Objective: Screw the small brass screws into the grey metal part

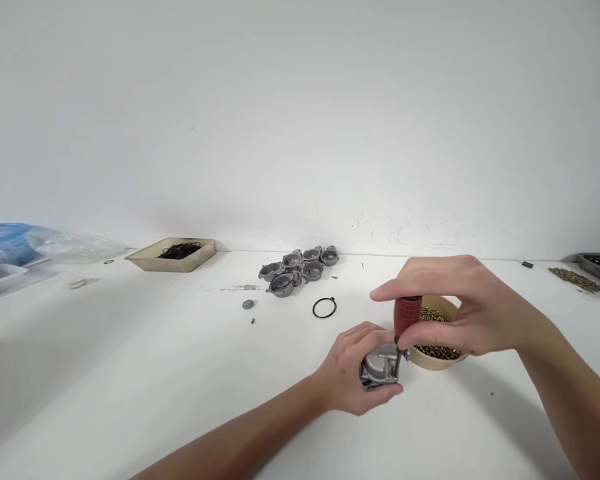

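My left hand (353, 370) is wrapped around a grey cast-metal carburetor part (381, 363) just above the white table. My right hand (447, 310) grips a short screwdriver (407, 315) with a red and black handle, held upright between thumb and fingers. Its dark shaft points down at the right side of the metal part, where a small brass-coloured screw seems to sit. The exact tip contact is too small to make out. Behind the right hand stands a round cream bowl (437, 363) full of small brass screws.
Several grey metal bowls (283, 285) lie clustered near the wall. A black rubber ring (325, 308) and a grey cap (248, 304) are in front of them. A beige tray (200, 263) of black rings stands back left. Brass pieces (575, 279) are heaped at the right.
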Tool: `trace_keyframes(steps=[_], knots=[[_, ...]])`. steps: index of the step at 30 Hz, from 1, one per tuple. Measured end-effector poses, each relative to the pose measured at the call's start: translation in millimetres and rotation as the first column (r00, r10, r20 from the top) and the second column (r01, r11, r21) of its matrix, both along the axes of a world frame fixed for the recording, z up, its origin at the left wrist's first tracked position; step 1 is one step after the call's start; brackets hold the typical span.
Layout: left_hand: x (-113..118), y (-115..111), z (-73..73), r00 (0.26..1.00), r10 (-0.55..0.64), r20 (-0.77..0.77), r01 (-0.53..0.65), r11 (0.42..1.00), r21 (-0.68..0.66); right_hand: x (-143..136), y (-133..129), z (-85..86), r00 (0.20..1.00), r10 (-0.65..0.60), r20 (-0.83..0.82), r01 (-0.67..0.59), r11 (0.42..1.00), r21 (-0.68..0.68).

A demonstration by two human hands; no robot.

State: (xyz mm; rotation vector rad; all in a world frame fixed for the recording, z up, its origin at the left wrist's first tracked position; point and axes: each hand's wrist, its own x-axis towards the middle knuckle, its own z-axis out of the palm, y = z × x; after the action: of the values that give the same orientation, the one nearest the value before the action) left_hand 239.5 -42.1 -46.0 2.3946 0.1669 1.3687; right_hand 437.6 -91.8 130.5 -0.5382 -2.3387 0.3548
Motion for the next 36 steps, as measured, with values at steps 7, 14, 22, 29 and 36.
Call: trace_keyframes(steps=[7,14,22,29,36], knots=[[1.5,0.5,-1.5,1.000,-0.008,-0.014,0.008,1.000,-0.006,1.6,1.4,-1.0,0.999,0.037,-0.033,-0.039,0.998,-0.053],[1.8,0.7,-1.3,1.000,-0.005,-0.004,0.005,1.000,0.006,0.8,-2.0,-0.7,0.999,0.004,-0.053,-0.004,1.000,-0.014],[4.2,0.8,-3.8,0.998,0.006,0.059,-0.008,1.000,0.028,2.2,1.6,-1.4,0.997,-0.064,-0.032,0.065,0.997,0.031],[0.9,-0.1,-0.6,1.000,0.010,-0.018,-0.010,1.000,0.000,2.2,2.7,-1.3,0.997,0.055,-0.051,-0.056,0.998,-0.030],[1.0,0.0,-1.6,1.000,0.005,-0.020,-0.005,1.000,-0.003,1.7,-3.6,0.6,0.994,0.059,-0.091,-0.070,0.990,-0.118]])
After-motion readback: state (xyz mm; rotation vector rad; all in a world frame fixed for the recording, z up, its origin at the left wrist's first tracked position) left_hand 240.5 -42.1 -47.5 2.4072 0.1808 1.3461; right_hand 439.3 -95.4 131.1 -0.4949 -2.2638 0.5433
